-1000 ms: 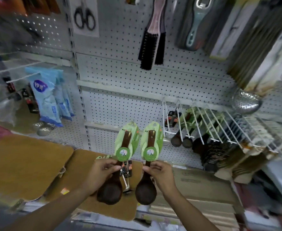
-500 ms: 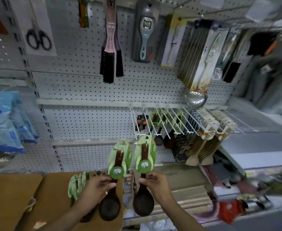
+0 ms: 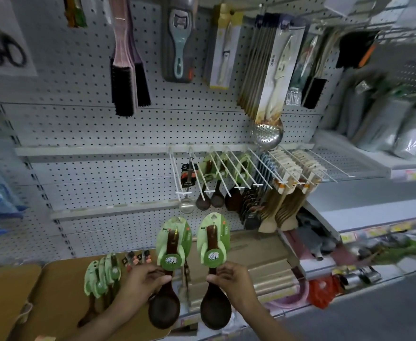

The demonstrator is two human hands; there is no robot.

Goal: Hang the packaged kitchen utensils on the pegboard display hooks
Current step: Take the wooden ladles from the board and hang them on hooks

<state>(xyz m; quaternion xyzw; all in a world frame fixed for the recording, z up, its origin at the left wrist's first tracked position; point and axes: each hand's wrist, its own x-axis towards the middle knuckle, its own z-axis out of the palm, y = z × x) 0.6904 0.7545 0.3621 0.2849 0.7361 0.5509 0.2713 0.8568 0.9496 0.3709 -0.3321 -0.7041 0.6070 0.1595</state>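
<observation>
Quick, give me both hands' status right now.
Left hand: grips the left packaged wooden spoon at its neck, below the green card.
Right hand: grips the right packaged wooden spoon the same way.

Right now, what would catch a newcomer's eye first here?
Two dark wooden spoons on green cards, held up side by side at the bottom centre: one in the left hand, one in the right hand. Above them, white pegboard hooks carry matching spoons, and a shiny steel skimmer hangs higher right.
</observation>
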